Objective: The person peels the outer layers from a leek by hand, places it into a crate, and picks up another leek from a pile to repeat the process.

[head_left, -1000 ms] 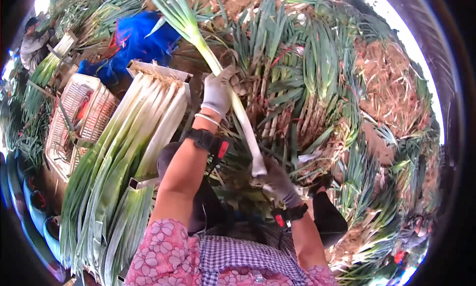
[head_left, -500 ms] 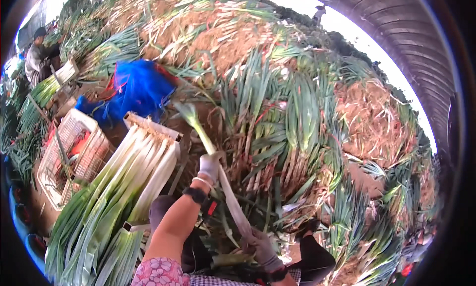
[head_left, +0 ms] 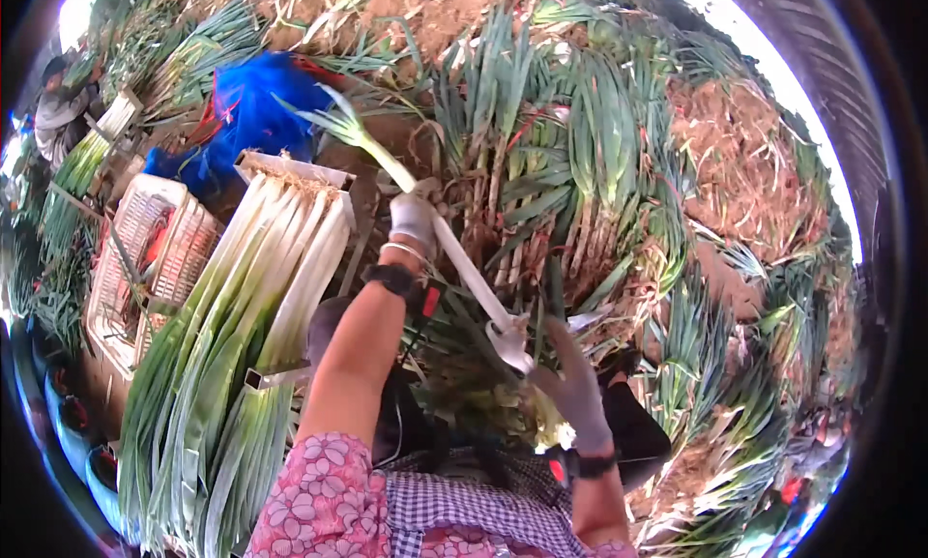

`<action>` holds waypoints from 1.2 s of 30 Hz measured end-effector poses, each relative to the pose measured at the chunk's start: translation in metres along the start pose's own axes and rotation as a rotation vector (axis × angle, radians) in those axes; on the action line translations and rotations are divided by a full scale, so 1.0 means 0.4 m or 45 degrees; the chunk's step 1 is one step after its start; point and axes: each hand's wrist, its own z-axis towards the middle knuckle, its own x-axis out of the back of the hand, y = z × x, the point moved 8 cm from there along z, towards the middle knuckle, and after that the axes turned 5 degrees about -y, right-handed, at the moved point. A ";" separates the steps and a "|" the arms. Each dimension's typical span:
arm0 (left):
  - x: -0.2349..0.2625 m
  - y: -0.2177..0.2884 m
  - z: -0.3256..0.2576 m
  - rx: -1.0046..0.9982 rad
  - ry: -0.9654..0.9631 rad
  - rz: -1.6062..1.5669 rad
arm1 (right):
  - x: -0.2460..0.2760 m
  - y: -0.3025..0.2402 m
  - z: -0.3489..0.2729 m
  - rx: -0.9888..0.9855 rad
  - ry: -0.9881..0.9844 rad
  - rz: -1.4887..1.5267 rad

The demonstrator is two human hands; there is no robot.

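Observation:
A long leek slants across the middle, its trimmed green top pointing up and left. My left hand, in a pale glove, is closed around its shank. At the lower end, loose whitish outer skin hangs off the stalk. Beside that end is my right hand, also gloved, with thumb and fingers spread. To the left, a thick bundle of leeks lies in a metal frame, root ends toward the top.
A pale plastic crate with red-orange material stands at the left. Behind the frame is a heap of blue netting. Leeks with soil are piled ahead and to the right. Another person sits at the far left.
My right hand has come away from the leek's lower end, and its fingers have spread. Loose skin now shows there. The left hand keeps its grip on the leek. The view has tilted downward.

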 end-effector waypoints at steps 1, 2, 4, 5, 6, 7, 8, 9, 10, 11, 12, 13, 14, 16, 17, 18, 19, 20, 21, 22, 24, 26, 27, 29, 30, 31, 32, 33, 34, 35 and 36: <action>0.008 -0.037 0.010 0.010 0.004 -0.011 | -0.031 -0.034 0.052 0.072 0.025 0.077; 0.023 -0.054 0.018 -0.002 0.014 -0.015 | -0.122 0.008 0.085 -0.310 -0.116 0.676; -0.001 -0.073 -0.013 0.030 0.161 0.278 | -0.210 0.034 0.072 -0.703 -0.265 1.240; 0.018 -0.068 0.004 0.026 0.161 0.214 | -0.220 0.034 0.036 -0.789 -0.224 1.095; 0.043 -0.070 0.020 0.027 0.167 0.150 | -0.219 0.032 -0.006 -0.878 -0.184 0.948; 0.050 -0.084 0.021 0.099 0.194 0.170 | -0.192 0.005 -0.033 -0.873 -0.131 0.931; 0.149 -0.031 0.071 -0.226 0.255 0.441 | -0.182 -0.063 -0.047 -0.821 -0.145 0.947; 0.147 -0.051 0.078 -0.227 0.325 0.525 | -0.150 -0.070 -0.090 -0.891 -0.153 0.838; 0.147 -0.043 0.085 -0.238 0.392 0.609 | -0.122 -0.062 -0.131 -0.947 -0.159 0.732; 0.138 -0.031 0.093 -0.210 0.355 0.415 | -0.088 -0.039 -0.209 -0.846 -0.182 0.622; 0.098 -0.024 0.078 -0.114 0.366 0.339 | -0.056 -0.009 -0.242 -0.811 -0.182 0.561; 0.068 -0.003 0.062 -0.081 0.307 0.226 | -0.033 0.013 -0.265 -0.755 -0.204 0.509; 0.038 0.001 0.051 -0.040 0.234 0.119 | -0.020 0.014 -0.260 -0.676 -0.204 0.382; -0.041 -0.033 0.026 -0.015 -0.067 -0.104 | -0.015 0.024 -0.209 -0.306 -0.153 -0.103; -0.092 -0.055 -0.001 0.018 -0.210 -0.207 | -0.030 0.008 -0.162 -0.019 -0.105 -0.458; -0.145 -0.078 -0.033 0.056 -0.355 -0.310 | -0.050 0.067 -0.126 -0.236 0.003 0.183; -0.158 -0.110 -0.052 0.142 -0.457 -0.430 | -0.105 0.064 -0.060 -0.428 0.080 0.851; -0.180 -0.140 -0.084 0.243 -0.561 -0.555 | -0.110 0.020 0.013 -0.462 0.162 0.989; -0.185 -0.179 -0.125 0.348 -0.640 -0.421 | -0.111 0.012 0.065 -0.478 0.198 1.059; -0.199 -0.205 -0.187 0.458 -0.713 -0.292 | -0.110 0.007 0.114 -0.500 0.239 1.121; -0.221 -0.239 -0.276 0.527 -0.918 0.280 | -0.096 0.078 0.164 -0.366 0.450 1.713; -0.204 -0.192 -0.302 0.003 -1.002 1.421 | 0.018 0.126 0.127 -0.228 0.578 0.783; -0.220 -0.133 -0.312 -0.519 -0.921 1.635 | 0.071 0.122 0.102 -0.182 0.635 0.499; -0.254 -0.130 -0.349 -0.863 -0.982 1.857 | 0.161 0.125 0.035 -0.160 0.731 0.827; -0.252 -0.175 -0.360 -0.665 -1.139 1.883 | 0.211 0.086 0.002 -0.152 0.788 1.080; -0.230 -0.232 -0.349 -0.656 -1.179 1.839 | 0.278 0.055 -0.027 -0.072 0.717 0.934; -0.200 -0.273 -0.331 -0.651 -1.219 1.803 | 0.327 0.018 -0.041 0.016 0.653 0.797; -0.199 -0.289 -0.330 -0.577 -1.308 1.848 | 0.385 -0.030 -0.065 0.096 0.838 0.858; -0.203 -0.304 -0.342 -0.499 -1.393 1.886 | 0.441 -0.069 -0.095 0.173 1.020 0.917; -0.246 -0.284 -0.378 -0.744 -1.336 1.750 | 0.516 -0.055 -0.110 0.353 0.773 0.939; -0.285 -0.263 -0.391 -0.755 -1.317 1.760 | 0.604 0.024 -0.140 0.528 0.517 0.965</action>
